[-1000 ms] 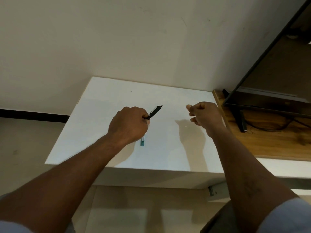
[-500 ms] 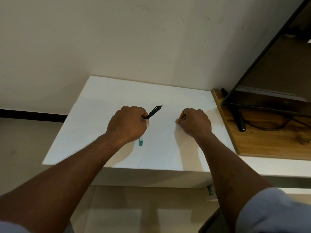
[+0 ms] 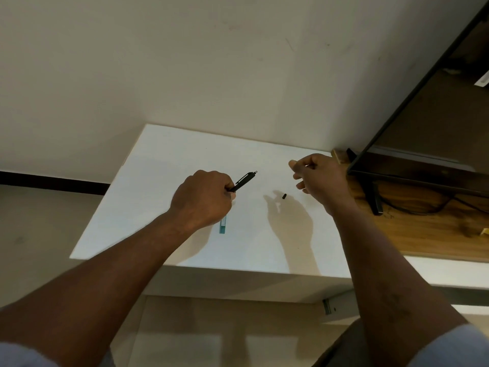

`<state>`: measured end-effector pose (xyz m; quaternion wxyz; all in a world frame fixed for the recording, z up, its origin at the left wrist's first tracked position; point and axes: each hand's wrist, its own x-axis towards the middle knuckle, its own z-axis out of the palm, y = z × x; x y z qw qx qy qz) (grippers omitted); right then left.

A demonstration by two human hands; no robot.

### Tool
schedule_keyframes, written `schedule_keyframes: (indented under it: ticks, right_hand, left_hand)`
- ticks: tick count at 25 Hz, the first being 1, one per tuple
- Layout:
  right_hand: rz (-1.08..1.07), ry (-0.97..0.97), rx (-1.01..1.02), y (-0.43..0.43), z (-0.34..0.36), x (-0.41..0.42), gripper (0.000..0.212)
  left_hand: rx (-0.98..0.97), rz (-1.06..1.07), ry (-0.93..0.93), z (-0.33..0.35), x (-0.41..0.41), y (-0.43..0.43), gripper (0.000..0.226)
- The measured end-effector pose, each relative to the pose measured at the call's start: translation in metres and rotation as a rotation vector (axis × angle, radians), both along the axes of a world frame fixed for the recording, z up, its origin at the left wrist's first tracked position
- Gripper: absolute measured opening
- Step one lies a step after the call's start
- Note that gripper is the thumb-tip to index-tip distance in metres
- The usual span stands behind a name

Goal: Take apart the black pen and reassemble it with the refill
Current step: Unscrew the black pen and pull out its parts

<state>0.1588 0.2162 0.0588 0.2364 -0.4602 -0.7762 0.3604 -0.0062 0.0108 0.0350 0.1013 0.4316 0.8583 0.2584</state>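
pen (image 3: 243, 181): black, pale grey end. loose piece (image 3: 284, 196): black. table (image 3: 172, 160): plain white. strip (image 3: 223, 227): teal, paler upper part. board (image 3: 423, 234): brown, wood grain. wall (image 3: 185, 62): plain cream. skirting (image 3: 53, 181): dark brown. screen frame (image 3: 397, 176): black. sleeve (image 3: 449, 348): pale grey.

Head-worn view, angled down, close over table (image 3: 172, 154)

A white table (image 3: 185, 154) meets a cream wall (image 3: 185, 62); right, a wooden shelf (image 3: 423, 234) bears perhaps a television (image 3: 423, 128).
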Motion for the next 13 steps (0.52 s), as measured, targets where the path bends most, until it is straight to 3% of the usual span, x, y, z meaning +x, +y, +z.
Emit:
schedule_keyframes:
  ticks: [5, 13]
  right_hand:
    - [0.218, -0.178, 0.055, -0.022, -0.002, -0.009, 0.021]
    - [0.339, 0.014, -0.192, -0.039, 0.007, -0.018, 0.016]
  left_hand:
    - [-0.004, 0.001, 0.011, 0.000, 0.004, 0.001, 0.017]
    - [-0.007, -0.017, 0.009, -0.001, 0.004, 0.001, 0.015]
